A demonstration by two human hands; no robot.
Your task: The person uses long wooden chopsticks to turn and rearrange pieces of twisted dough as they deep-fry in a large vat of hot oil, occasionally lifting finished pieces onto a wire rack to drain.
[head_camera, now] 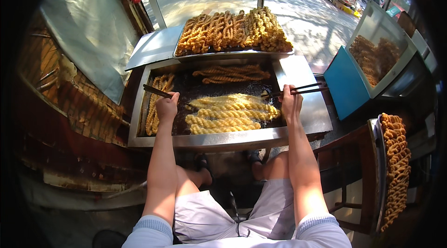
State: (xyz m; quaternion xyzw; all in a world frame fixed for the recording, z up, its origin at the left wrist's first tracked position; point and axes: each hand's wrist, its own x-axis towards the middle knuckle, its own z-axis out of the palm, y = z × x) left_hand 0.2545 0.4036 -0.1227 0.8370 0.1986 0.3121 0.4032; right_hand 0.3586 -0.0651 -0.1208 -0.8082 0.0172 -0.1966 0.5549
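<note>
Over the left part of a metal deep fryer (223, 139) full of dark oil, my left hand (167, 106) holds a pair of dark chopsticks (157, 91), whose tips reach the left end of the pale dough twists. My right hand (291, 101) grips another pair of chopsticks (309, 89) at the fryer's right side, tips at the twists' upper right. Pale yellow dough twists (227, 112) float among bubbles between both hands. Browner twists (232, 74) lie along the oil's far side. More golden twists (159, 103) stand lengthwise at the left wall, partly behind my left hand.
Behind the fryer, a metal tray (234, 54) bears a heap of fried twists (230, 31). A blue-sided display case (349, 84) with twists stands at right. Lower right, another tray of twists (394, 171) rests on a wooden stand (365, 178). A hanging sheet (90, 28) covers the left.
</note>
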